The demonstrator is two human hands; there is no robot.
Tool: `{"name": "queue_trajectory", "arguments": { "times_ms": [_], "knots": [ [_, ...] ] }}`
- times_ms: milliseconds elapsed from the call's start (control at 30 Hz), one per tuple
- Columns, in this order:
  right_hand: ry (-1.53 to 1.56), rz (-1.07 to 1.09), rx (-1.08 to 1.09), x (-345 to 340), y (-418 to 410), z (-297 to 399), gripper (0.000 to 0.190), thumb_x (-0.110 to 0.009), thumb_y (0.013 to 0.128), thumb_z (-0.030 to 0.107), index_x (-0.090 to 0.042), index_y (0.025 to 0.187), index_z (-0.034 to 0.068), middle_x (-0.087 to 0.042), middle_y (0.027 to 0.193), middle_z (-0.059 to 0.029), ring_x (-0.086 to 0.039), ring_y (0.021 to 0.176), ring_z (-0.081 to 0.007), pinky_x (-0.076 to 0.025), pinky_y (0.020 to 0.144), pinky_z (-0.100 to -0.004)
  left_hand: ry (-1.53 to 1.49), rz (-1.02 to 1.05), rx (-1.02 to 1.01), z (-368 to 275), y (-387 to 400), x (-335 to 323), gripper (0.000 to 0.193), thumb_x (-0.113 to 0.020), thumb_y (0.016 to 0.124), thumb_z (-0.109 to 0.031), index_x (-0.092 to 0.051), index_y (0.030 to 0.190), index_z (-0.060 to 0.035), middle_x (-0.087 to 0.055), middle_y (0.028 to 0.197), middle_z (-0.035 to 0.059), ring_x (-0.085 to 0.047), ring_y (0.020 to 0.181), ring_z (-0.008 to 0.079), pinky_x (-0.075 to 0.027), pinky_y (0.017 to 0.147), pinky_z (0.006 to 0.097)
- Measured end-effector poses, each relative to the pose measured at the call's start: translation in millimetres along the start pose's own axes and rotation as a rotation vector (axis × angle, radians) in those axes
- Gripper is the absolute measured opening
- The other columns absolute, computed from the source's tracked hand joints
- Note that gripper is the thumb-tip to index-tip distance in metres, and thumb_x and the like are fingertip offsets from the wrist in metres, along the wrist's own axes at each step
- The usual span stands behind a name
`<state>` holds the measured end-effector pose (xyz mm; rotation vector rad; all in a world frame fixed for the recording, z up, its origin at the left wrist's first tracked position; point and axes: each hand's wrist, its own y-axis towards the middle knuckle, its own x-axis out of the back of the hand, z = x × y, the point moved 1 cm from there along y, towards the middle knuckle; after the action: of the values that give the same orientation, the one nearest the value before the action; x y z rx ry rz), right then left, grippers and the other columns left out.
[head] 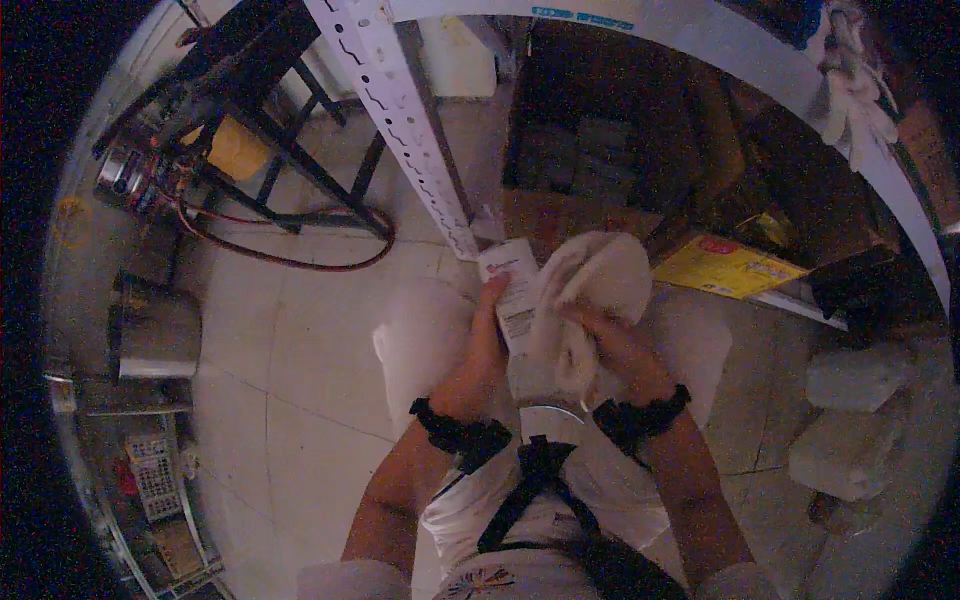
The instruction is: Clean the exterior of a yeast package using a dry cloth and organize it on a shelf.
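Note:
My left hand [491, 326] is closed around a white container [517, 300] with printed writing, held upright-tilted in front of my lap. Its lower part is partly hidden by my hand and the cloth. A pale, bunched cloth [611, 274] rests against the container's right side, and my right hand [607, 337] is gripping it. One end of the cloth hangs down towards my waist. Both my wrists wear dark bands. The picture is dim and grainy, so the fingertips are hard to make out.
A perforated metal upright [420, 150] stands just beyond the container. A yellow printed packet [727, 266] lies at the right, near dark shelving. Pale wrapped bundles [844, 450] are on the right. Dark metal legs [300, 165] and a looped red hose or cable [330, 266] are at the upper left.

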<state>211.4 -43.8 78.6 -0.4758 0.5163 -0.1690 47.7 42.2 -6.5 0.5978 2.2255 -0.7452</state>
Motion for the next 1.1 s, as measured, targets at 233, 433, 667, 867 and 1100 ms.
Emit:
{"name": "queue_trajectory", "arguments": {
  "times_ms": [233, 433, 667, 867, 1100],
  "knots": [
    [0.067, 0.13, 0.071, -18.9, -34.8, 5.9, 0.045, -0.065, 0.099, 0.032, -0.06, 0.137, 0.008, -0.064, 0.131, -0.0052, -0.061, 0.119, -0.0205, -0.05, 0.103, -0.0346, -0.02, 0.003, -0.018, -11.8, -4.0, -21.1, 0.072, -0.053, 0.097, -0.061, -0.053, 0.14, -0.0035, -0.068, 0.128, 0.0138, -0.067, 0.115, 0.0293, -0.053, 0.103, 0.0441],
    [0.149, -0.073, 0.077, 4.5, 18.4, -10.8, 0.045, -0.07, 0.094, 0.037, -0.064, 0.129, 0.01, -0.066, 0.121, -0.0019, -0.063, 0.109, -0.0182, -0.053, 0.095, -0.0338, 0.003, 0.005, 0.109, 5.5, 2.0, -0.6, 0.07, -0.053, 0.098, -0.061, -0.053, 0.14, -0.0046, -0.068, 0.127, 0.0131, -0.067, 0.115, 0.0293, -0.053, 0.102, 0.044],
    [-0.811, 0.439, 0.53, 82.0, -0.5, -41.5, 0.033, -0.068, 0.096, 0.035, -0.07, 0.121, 0.013, -0.066, 0.121, -0.0019, -0.063, 0.111, -0.0189, -0.052, 0.093, -0.0362, -0.116, -0.041, -0.112, -26.3, -5.9, -25.5, 0.067, -0.052, 0.1, -0.058, -0.053, 0.14, -0.0034, -0.068, 0.128, 0.0143, -0.068, 0.115, 0.0292, -0.053, 0.103, 0.0449],
    [-0.642, -0.422, 0.878, 2.1, 23.3, -47.7, 0.039, -0.062, 0.101, 0.033, -0.062, 0.132, 0.01, -0.064, 0.128, -0.0048, -0.061, 0.118, -0.0204, -0.05, 0.102, -0.0365, 0.185, -0.016, 0.164, -20.8, -26.2, -35.3, 0.075, -0.056, 0.097, -0.061, -0.048, 0.147, -0.0051, -0.061, 0.14, 0.0126, -0.061, 0.126, 0.0272, -0.046, 0.11, 0.043],
    [0.287, 0.023, 0.134, 0.0, 13.9, -10.2, 0.044, -0.061, 0.101, 0.033, -0.059, 0.137, 0.008, -0.063, 0.133, -0.0055, -0.062, 0.119, -0.018, -0.051, 0.102, -0.0345, 0.206, -0.022, 0.106, -40.2, -48.5, -59.2, 0.074, -0.058, 0.096, -0.06, -0.05, 0.146, -0.0055, -0.061, 0.14, 0.0122, -0.06, 0.127, 0.0268, -0.045, 0.112, 0.0425]
  ]
}}
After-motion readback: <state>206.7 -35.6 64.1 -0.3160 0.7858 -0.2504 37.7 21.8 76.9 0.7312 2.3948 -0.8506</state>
